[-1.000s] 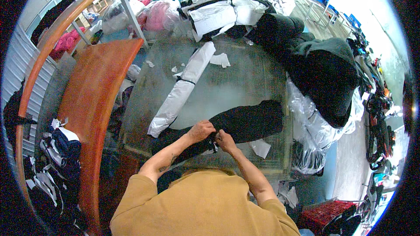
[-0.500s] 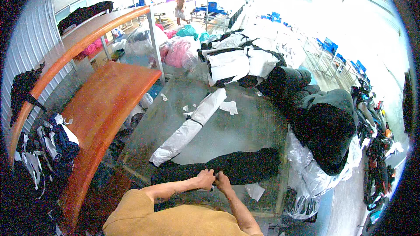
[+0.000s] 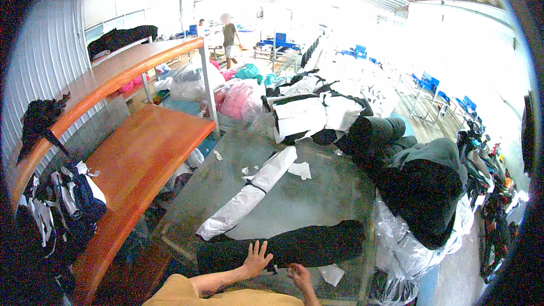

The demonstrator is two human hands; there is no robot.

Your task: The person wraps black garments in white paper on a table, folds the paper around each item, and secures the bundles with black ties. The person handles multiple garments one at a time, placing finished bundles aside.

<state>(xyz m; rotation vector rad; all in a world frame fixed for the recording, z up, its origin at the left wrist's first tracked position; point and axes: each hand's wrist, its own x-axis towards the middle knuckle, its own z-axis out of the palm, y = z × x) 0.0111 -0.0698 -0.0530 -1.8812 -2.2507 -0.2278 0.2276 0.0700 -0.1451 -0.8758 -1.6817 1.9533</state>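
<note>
A black fabric roll (image 3: 323, 243) lies across the near part of the grey table (image 3: 317, 187). My left hand (image 3: 258, 259) rests on it with fingers spread flat. Close to the roll's near edge, my right hand (image 3: 298, 275) has its fingers loosely bent and apart, with nothing visible in them. A small dark tie end pokes out between the hands. Beyond the black roll, a white roll (image 3: 249, 192) bound with a dark strip lies slantwise, its near end by the black roll's left part.
An orange-edged wooden shelf (image 3: 147, 136) stands on the left with dark cloth on it. White-wrapped bundles (image 3: 300, 116) and dark rolls (image 3: 368, 136) crowd the table's far side. Clear plastic (image 3: 396, 260) and a black-grey bundle (image 3: 425, 192) are at right. Paper scraps (image 3: 331, 273) lie about.
My hands, earlier pinched together at the middle of the black roll, have come apart. The left now lies flat on the roll; the right has drawn back toward me. My view has tilted up slightly.
</note>
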